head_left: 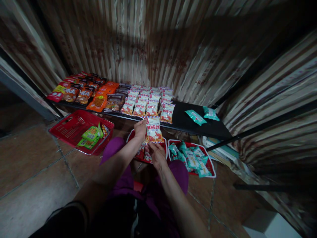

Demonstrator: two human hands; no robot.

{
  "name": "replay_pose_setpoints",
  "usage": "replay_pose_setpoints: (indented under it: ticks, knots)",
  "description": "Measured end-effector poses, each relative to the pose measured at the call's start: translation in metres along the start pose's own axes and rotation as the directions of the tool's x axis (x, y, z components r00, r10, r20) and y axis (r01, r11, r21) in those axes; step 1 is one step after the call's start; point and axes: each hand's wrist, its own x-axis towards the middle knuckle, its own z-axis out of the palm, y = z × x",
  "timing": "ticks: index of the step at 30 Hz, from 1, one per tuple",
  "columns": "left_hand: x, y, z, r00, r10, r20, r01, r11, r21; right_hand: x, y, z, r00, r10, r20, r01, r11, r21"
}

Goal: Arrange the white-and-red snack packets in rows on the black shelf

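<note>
A white snack bag with red print [153, 130] is held in front of the shelf edge. My left hand [140, 129] grips its left side, fingers closed on it. At the bag's lower edge my right hand [156, 152] touches from below; its fingers are partly hidden and look curled under the bag. Rows of matching white bags [152, 107] stand on the black shelf [182, 114] just behind. Beneath the hands is a red basket with a white rim [165, 145], holding red and white packets.
Brown bags [115, 102], orange bags [97, 103] and red bags [55, 95] fill the shelf's left. Two teal packets [196, 117] lie on its right. A red basket [71, 127] holds green packets; another [213, 172] holds teal ones. Slanted black frame bars [250, 132] stand at right.
</note>
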Motion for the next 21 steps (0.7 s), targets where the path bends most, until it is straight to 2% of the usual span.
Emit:
replay_pose_setpoints:
  ticks: [4, 8, 12, 15, 17, 19, 21]
  knots:
    - [0.003, 0.010, 0.005, 0.999, 0.016, -0.038, -0.017, 1.000, -0.023, -0.005, -0.006, 0.005, 0.998, -0.052, 0.031, 0.052, 0.998, -0.024]
    - [0.002, 0.023, 0.008, 0.999, -0.041, 0.004, 0.041, 0.999, -0.004, -0.012, -0.010, 0.007, 0.995, -0.090, 0.043, 0.091, 0.996, -0.008]
    - [-0.008, 0.027, 0.000, 0.978, -0.147, 0.149, 0.144, 0.989, 0.031, -0.011, -0.010, 0.008, 0.993, -0.117, -0.002, 0.117, 0.992, 0.036]
    - [-0.023, 0.021, -0.010, 0.912, -0.232, 0.338, 0.222, 0.973, 0.069, -0.005, -0.008, 0.012, 0.989, -0.141, -0.037, 0.143, 0.988, 0.062]
    - [-0.032, 0.014, -0.014, 0.873, -0.253, 0.416, 0.241, 0.967, 0.083, -0.003, -0.005, 0.013, 0.983, -0.180, -0.046, 0.183, 0.981, 0.067]
    - [-0.039, 0.006, -0.018, 0.877, -0.232, 0.421, 0.222, 0.972, 0.072, -0.001, -0.003, 0.010, 0.975, -0.219, -0.026, 0.220, 0.975, 0.031]
    - [-0.041, 0.003, -0.020, 0.900, -0.178, 0.398, 0.178, 0.983, 0.037, 0.001, -0.003, 0.000, 0.979, -0.190, 0.075, 0.196, 0.978, -0.074]
